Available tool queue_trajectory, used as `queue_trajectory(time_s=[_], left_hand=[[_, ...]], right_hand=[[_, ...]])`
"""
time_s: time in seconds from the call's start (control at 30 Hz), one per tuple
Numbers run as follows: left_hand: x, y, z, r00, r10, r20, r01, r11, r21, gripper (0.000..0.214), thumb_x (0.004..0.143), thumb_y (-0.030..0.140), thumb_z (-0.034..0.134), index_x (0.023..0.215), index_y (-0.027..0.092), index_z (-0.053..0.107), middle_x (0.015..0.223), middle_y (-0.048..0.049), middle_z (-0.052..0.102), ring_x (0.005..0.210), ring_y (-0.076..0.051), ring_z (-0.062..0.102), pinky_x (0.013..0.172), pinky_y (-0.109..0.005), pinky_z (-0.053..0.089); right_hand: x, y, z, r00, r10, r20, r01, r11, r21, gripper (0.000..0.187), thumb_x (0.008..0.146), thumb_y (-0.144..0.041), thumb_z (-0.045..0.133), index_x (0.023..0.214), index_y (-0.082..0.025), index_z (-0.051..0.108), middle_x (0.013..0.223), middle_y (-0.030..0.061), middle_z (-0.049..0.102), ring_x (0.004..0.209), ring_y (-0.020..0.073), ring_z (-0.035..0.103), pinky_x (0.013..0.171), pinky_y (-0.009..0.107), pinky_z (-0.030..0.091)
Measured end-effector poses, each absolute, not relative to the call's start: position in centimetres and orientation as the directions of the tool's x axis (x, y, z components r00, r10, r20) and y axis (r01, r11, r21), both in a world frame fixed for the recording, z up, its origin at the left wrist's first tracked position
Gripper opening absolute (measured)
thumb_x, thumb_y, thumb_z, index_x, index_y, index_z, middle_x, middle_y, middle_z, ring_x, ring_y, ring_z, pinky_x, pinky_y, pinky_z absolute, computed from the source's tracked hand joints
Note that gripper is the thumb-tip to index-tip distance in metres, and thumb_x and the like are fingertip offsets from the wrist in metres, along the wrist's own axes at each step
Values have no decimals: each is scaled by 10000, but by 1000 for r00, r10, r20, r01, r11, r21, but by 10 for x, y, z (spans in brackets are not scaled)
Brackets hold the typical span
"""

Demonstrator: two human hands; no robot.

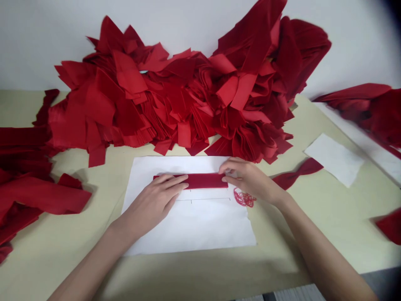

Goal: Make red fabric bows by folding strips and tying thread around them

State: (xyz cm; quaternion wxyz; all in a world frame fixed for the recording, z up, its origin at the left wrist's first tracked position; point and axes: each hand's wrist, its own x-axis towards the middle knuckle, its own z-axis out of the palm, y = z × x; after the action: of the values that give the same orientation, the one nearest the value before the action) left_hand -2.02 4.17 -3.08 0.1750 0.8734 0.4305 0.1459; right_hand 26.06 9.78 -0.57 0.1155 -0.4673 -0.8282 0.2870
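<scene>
- Left hand (155,202): grip open, palm down, fingers flat across the left part of a dark red fabric strip (203,180). The flat pressure appears to keep the strip from shifting.
- Right hand (250,182): grip closed on the strip's right end, thumb below and fingers above. This hold appears to keep the end aligned and the cloth taut.
- Strip position: horizontal on a white paper sheet (188,228), near its upper edge, just above thin ruled lines (203,200). The lines run parallel to it and may serve as a guide.
- Adjacent: a small tangle of red thread (244,198) lies just beyond the sheet's right edge, under the right wrist's side.
- Surroundings: a large heap of red fabric pieces (175,92) stands against the wall at the rear of the worktop (46,267), with looser red pieces (25,175) to the left. A white sheet (333,159) lies to the right.
</scene>
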Motion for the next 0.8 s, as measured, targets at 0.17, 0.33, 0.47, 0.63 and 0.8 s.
queue_trajectory(time_s=[0.17,0.33,0.47,0.63,0.8], left_hand=[[-14,42,-31,565,809,161,704,-575,416,266,946,242,445,1149,192,609,1301,-28,593,1158,-217,505,974,-422,449],[-5,45,-34,515,832,209,743,-554,375,220,948,239,436,1015,165,632,1305,-64,578,1058,-240,526,890,-438,471],[-4,48,-37,505,830,238,729,-558,396,201,948,221,432,988,169,623,1241,-55,617,1015,-227,529,856,-415,476],[-6,48,-37,510,824,248,706,-565,428,187,950,219,431,985,171,609,1219,-56,620,1038,-214,521,882,-399,465],[-9,49,-38,538,808,240,693,-586,420,170,950,219,432,988,183,594,1231,-47,606,1148,-215,479,969,-403,416]], right_hand=[[258,96,-4,-591,806,-17,686,492,-536,160,862,-152,516,961,-236,608,1038,42,605,920,177,586,784,350,502],[253,94,-2,-665,747,10,625,564,-539,164,884,-164,490,878,-237,637,996,36,614,971,181,562,814,339,491],[253,92,-1,-651,757,-58,655,521,-548,65,849,-272,582,882,-244,629,1089,25,597,1028,191,553,838,343,477],[255,92,-1,-642,760,-104,681,502,-534,76,827,-291,605,870,-231,584,1084,25,586,1026,192,539,807,326,464],[255,92,0,-641,758,-119,681,491,-543,43,836,-260,576,866,-233,590,1080,29,582,1020,192,541,795,320,456]])
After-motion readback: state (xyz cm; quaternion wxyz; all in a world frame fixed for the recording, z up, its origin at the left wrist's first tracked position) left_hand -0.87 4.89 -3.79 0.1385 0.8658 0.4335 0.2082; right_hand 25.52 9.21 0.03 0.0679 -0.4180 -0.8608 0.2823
